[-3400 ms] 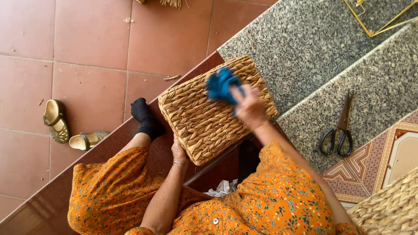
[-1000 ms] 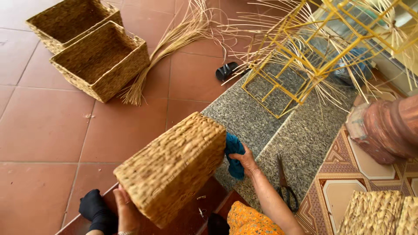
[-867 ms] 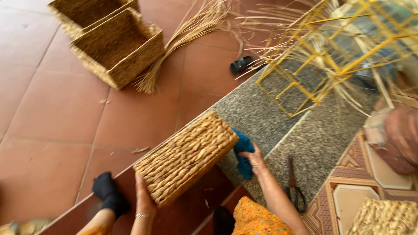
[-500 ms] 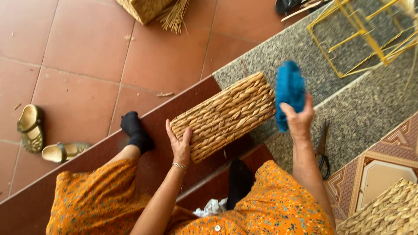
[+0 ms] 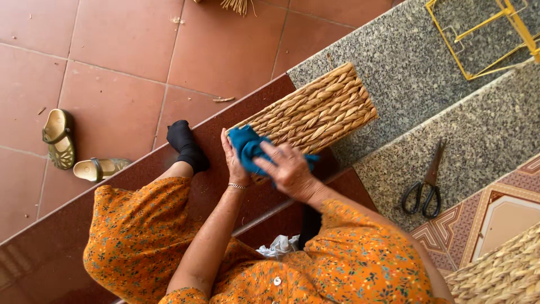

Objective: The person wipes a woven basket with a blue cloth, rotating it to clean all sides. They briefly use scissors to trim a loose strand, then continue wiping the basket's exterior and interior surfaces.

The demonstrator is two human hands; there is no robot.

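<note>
A woven straw basket (image 5: 318,115) lies tilted across the edge of a grey granite step (image 5: 394,62), its side facing up. My right hand (image 5: 287,169) grips a blue cloth (image 5: 247,147) and presses it against the basket's near end. My left hand (image 5: 230,157) rests flat against that same end of the basket, beside the cloth, with a thin bracelet on the wrist. I sit in an orange patterned dress, one foot in a black sock (image 5: 185,143) on the dark red step.
Black scissors (image 5: 427,183) lie on the lower granite step to the right. A yellow wire frame (image 5: 484,34) stands at top right. Another woven basket (image 5: 500,276) shows at bottom right. Two sandals (image 5: 73,149) lie on the red tiled floor at left.
My right hand has brought the blue cloth down from above the basket's far end to its near end. My left hand stays on the basket.
</note>
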